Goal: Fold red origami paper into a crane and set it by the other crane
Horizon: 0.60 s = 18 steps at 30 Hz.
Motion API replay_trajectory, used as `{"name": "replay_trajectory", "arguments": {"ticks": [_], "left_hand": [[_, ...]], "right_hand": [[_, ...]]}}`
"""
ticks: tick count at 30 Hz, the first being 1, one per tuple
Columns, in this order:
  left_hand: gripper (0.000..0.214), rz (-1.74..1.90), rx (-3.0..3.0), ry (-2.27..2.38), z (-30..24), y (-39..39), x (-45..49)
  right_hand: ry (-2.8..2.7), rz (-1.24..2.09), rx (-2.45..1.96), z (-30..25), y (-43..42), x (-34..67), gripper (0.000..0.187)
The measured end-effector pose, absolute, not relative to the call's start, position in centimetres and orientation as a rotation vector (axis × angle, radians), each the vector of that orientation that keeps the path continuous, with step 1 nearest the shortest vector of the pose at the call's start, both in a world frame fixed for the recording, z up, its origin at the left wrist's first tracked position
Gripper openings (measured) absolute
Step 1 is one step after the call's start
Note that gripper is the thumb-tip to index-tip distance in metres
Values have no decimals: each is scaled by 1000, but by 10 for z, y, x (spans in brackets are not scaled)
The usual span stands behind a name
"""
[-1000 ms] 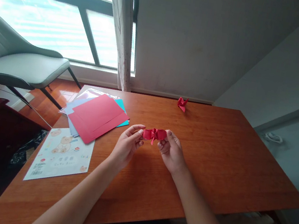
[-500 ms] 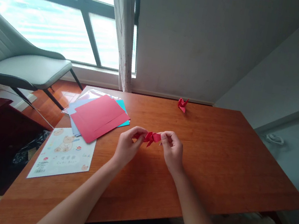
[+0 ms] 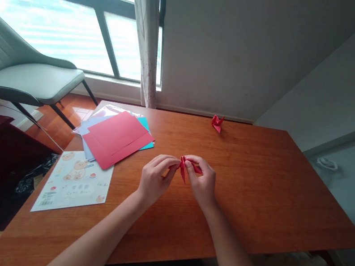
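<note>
Over the middle of the wooden table (image 3: 257, 187) I hold a small folded red paper figure (image 3: 185, 169) between both hands. My left hand (image 3: 154, 179) pinches its left side with thumb and fingertips. My right hand (image 3: 201, 181) is closed on its right side, fingers curled over the paper. The figure is pressed narrow, with a pointed flap hanging down between my hands. A second folded red paper figure (image 3: 217, 123) rests at the table's far edge near the wall.
A stack of coloured paper sheets (image 3: 117, 136), red on top, lies at the table's far left. A printed sheet with cartoon bears (image 3: 76, 182) lies nearer the left edge. A white chair (image 3: 20, 75) stands by the window, left of the table.
The red figure was stretched wide between my hands; my hands have since come closer together and it is now folded narrow with a point hanging down.
</note>
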<state>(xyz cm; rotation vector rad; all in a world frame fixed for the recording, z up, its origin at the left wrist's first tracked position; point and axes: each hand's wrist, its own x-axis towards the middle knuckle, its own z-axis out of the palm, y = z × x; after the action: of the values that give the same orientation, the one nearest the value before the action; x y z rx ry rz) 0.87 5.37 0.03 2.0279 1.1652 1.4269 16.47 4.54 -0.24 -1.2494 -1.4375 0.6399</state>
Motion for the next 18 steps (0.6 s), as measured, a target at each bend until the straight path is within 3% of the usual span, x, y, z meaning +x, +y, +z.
{"name": "replay_trajectory", "arguments": {"ticks": [18], "left_hand": [[13, 1390, 1827, 1251, 6, 54, 10]], "right_hand": [[-1212, 896, -1192, 0, 47, 165, 20]]}}
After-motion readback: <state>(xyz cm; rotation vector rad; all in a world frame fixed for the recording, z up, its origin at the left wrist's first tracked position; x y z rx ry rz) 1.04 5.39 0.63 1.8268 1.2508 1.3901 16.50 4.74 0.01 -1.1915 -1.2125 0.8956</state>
